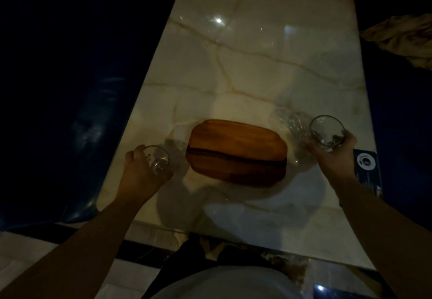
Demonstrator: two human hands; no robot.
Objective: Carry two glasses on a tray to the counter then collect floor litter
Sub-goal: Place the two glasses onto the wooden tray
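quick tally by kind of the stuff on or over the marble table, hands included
Clear glasses: 2, one in the left hand at, one in the right hand at
Wooden tray: 1, bare
Crumpled clear plastic wrap: 1
Dark blue card at the table's right edge: 1
Hands: 2
Total: 7

Tray (236, 152) on the table (257, 64), one glass (157, 159) left, another glass (326, 130) right.

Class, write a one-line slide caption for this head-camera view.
Left hand and right hand each hold a glass beside an empty wooden tray on a marble table.
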